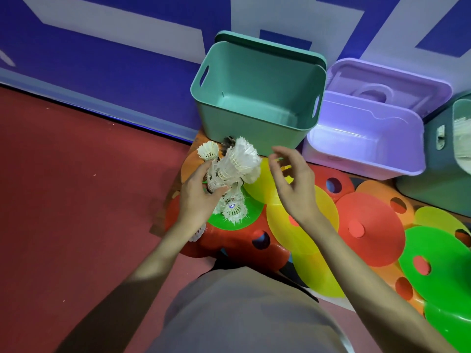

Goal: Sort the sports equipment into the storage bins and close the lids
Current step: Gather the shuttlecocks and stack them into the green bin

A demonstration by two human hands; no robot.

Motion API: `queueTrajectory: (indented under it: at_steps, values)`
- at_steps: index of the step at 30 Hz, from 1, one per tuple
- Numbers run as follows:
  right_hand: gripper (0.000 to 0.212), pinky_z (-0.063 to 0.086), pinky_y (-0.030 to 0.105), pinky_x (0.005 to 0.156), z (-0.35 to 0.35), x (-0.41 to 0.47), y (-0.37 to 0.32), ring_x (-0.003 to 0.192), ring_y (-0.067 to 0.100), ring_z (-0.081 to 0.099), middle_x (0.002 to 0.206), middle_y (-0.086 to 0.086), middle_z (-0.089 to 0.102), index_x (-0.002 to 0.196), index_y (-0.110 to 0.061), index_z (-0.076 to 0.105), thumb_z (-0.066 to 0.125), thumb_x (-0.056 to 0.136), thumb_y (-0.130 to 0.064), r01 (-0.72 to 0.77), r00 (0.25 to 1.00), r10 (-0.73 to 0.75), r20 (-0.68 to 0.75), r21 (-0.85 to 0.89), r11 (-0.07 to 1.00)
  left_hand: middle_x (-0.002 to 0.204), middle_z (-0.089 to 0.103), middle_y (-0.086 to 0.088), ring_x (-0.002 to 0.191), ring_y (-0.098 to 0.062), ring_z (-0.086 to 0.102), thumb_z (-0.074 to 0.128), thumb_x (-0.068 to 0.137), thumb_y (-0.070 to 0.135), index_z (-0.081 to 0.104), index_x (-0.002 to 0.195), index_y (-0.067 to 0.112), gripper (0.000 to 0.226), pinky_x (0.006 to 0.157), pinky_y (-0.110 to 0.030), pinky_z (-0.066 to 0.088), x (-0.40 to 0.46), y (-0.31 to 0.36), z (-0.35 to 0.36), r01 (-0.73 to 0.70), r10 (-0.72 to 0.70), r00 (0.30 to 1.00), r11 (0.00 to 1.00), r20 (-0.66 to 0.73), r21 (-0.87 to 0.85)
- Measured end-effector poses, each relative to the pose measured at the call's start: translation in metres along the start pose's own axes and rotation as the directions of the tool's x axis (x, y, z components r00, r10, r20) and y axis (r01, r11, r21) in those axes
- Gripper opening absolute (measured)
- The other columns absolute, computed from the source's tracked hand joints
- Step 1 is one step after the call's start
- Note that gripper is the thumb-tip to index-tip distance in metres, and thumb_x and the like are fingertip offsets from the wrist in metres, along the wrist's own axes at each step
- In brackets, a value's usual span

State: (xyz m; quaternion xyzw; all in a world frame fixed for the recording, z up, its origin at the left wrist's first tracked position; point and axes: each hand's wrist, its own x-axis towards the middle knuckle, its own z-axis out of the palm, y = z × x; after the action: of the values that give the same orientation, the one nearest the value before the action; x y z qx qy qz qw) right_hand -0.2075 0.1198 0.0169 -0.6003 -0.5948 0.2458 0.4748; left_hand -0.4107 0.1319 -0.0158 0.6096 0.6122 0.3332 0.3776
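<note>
Left hand (pixel 195 197) gripping shuttlecocks (pixel 233 165), right hand (pixel 290 184) loose, teal bin (pixel 257 138) beyond

Right of the lilac plastic storage bin (pixel 367 146), a dark teal plastic bin (pixel 443 159) is cut off by the edge; its whitish contents (pixel 461 138) are too blurred to identify.

A bunch of shuttlecocks (pixel 229 169) sits in the left hand (pixel 196 197), just left of the right hand (pixel 293 184). Beyond both hands stands an open bin (pixel 257 98); a second bin (pixel 367 138) stands right of it, a third bin (pixel 448 154) farther right. Flat discs (pixel 367 225) lie under and right of the hands.
</note>
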Motion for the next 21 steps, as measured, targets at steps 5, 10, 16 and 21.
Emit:
queueTrajectory:
  at_steps: [5, 10, 16, 21]
  values:
    - [0.021, 0.052, 0.041, 0.07, 0.012, 0.01, 0.052, 0.079, 0.019, 0.061, 0.093, 0.005, 0.063, 0.105, -0.007, 0.061, 0.064, 0.085, -0.009, -0.178, 0.975, 0.204, 0.087, -0.238, 0.955, 0.117, 0.068, 0.007, 0.106, -0.012, 0.065, 0.073, 0.064, 0.043, 0.054, 0.128, 0.027, 0.069, 0.09, -0.042, 0.054, 0.001, -0.01, -0.005, 0.072, -0.073, 0.997, 0.997, -0.036, -0.029]
    - [0.045, 0.045, 0.035, 0.086, 0.036, 0.011, 0.074, 0.107, 0.03, 0.047, 0.111, 0.014, 0.047, 0.118, -0.007, 0.063, 0.076, 0.077, -0.018, 0.105, 0.891, 0.16, 0.425, -0.536, 0.837, 0.115, 0.069, 0.006, 0.104, -0.015, 0.066, 0.076, 0.064, 0.038, 0.053, 0.127, 0.029, 0.067, 0.088, -0.042, 0.054, 0.001, -0.013, -0.005, 0.084, -0.084, 0.995, 0.996, -0.053, -0.001]
    - [0.02, 0.049, 0.039, 0.067, 0.053, 0.02, 0.069, 0.1, 0.032, 0.047, 0.102, 0.016, 0.046, 0.092, 0.0, 0.069, 0.07, 0.08, -0.016, 0.208, 0.884, 0.121, 0.451, -0.612, 0.763, 0.113, 0.069, 0.007, 0.103, -0.015, 0.066, 0.074, 0.062, 0.045, 0.053, 0.126, 0.031, 0.069, 0.087, -0.042, 0.055, 0.004, -0.015, -0.006, 0.091, -0.091, 0.995, 0.996, -0.033, -0.006]
    - [0.011, 0.05, 0.037, 0.062, 0.05, 0.021, 0.073, 0.094, 0.03, 0.053, 0.098, 0.013, 0.051, 0.084, -0.002, 0.07, 0.065, 0.081, -0.012, 0.178, 0.933, 0.061, 0.355, -0.603, 0.778, 0.114, 0.069, 0.007, 0.103, -0.016, 0.066, 0.074, 0.062, 0.044, 0.049, 0.125, 0.036, 0.068, 0.087, -0.042, 0.055, 0.009, -0.015, -0.006, 0.08, -0.08, 0.997, 0.997, -0.021, 0.008]
